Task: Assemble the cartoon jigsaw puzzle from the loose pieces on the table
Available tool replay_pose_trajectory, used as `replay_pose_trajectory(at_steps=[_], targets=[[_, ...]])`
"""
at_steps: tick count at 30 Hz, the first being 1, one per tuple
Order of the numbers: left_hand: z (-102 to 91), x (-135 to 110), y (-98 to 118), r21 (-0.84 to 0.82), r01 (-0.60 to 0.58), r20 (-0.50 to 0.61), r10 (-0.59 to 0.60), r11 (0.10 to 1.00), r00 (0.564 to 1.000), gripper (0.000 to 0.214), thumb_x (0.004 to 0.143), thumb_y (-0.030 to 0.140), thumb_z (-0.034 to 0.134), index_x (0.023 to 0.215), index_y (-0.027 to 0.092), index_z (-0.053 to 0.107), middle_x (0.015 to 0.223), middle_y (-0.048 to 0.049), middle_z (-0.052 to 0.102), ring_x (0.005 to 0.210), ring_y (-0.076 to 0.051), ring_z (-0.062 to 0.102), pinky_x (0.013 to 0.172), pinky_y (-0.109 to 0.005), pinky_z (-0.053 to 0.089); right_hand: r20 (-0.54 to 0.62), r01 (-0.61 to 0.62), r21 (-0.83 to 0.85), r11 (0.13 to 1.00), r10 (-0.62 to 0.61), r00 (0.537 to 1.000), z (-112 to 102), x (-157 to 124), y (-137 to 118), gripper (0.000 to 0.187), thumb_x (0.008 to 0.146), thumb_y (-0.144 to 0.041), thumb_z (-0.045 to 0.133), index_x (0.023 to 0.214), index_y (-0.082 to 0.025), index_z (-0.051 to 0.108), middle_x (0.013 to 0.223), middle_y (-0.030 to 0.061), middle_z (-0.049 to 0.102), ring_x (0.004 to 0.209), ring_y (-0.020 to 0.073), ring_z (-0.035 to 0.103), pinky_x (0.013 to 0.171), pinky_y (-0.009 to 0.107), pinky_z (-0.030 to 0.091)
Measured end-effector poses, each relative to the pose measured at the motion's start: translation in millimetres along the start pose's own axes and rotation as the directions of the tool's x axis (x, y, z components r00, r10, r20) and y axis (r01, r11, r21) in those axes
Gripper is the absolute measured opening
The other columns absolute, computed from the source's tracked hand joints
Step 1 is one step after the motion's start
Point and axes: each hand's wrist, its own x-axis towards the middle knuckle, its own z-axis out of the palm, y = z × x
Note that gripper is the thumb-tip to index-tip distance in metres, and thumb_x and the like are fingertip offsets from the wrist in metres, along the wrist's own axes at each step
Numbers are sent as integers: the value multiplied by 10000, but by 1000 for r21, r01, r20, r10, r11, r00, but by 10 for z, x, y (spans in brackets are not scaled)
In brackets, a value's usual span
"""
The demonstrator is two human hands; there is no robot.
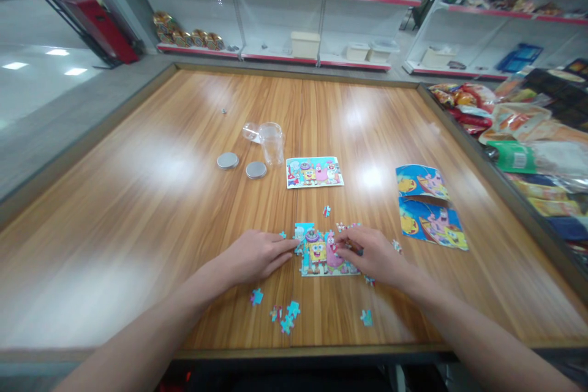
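A partly assembled jigsaw puzzle (316, 252) with cartoon figures lies near the table's front edge. My left hand (261, 252) rests flat at its left side, fingers stretched out and fingertips touching the edge. Over its right part, my right hand (367, 251) has thumb and forefinger pinched on a small puzzle piece (337, 247), mostly covered by the fingers. Loose pieces lie around: a blue one (256, 297), a small cluster (289, 318), a single one (366, 318) and a red-and-white one (326, 211). More pieces are partly hidden by my right hand.
Behind the puzzle lies a picture card (315, 172). A clear plastic cup (272, 144), another clear container (250, 131) and two silver lids (228, 161) stand farther back. A blue printed packet (432, 208) lies right. Bagged goods (528, 128) border the table's right edge.
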Motion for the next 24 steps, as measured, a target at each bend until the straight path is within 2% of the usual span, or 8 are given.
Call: replay_pose_trajectory(at_steps=[4, 10, 18, 21, 24], targets=[[0, -8, 0, -7, -25, -9, 25, 1000, 1000, 309, 1035, 287, 448, 1275, 251, 640, 877, -47, 733, 714, -160, 701, 596, -246, 498, 42, 85, -23, 996, -84, 996, -41, -4, 35, 141, 966, -222, 542, 1010, -200, 673, 878, 41, 663, 819, 168, 593, 739, 298, 442], [0, -8, 1, -21, -39, -18, 38, 999, 999, 305, 1031, 279, 451, 1241, 251, 670, 855, -42, 731, 687, -154, 693, 569, -243, 490, 153, 209, -69, 976, -196, 969, -132, -39, 66, 223, 975, -218, 515, 1008, -222, 736, 835, 39, 648, 739, 151, 574, 654, 281, 394], [11, 4, 4, -30, -34, -9, 34, 999, 999, 297, 1027, 275, 461, 1235, 248, 671, 868, -46, 738, 714, -165, 703, 587, -245, 494, 272, 251, -74, 965, -222, 936, -82, -69, -63, 261, 964, -161, 502, 1090, -235, 717, 881, 47, 680, 808, 165, 602, 714, 296, 422], [10, 6, 5, -34, -33, -8, 32, 999, 999, 296, 1026, 273, 461, 1236, 250, 669, 884, -47, 742, 724, -170, 707, 594, -251, 500, 269, 271, -76, 960, -242, 932, -94, -63, -91, 243, 984, -199, 482, 1029, -213, 721, 838, 51, 662, 786, 168, 586, 702, 300, 419], [13, 3, 6, -39, -31, -10, 31, 999, 999, 293, 1020, 263, 470, 1231, 249, 673, 876, -46, 742, 721, -168, 707, 592, -249, 501, 208, 258, -74, 963, -238, 949, -139, -60, -69, 253, 991, -233, 482, 1030, -211, 731, 833, 55, 651, 771, 166, 580, 685, 299, 414]])
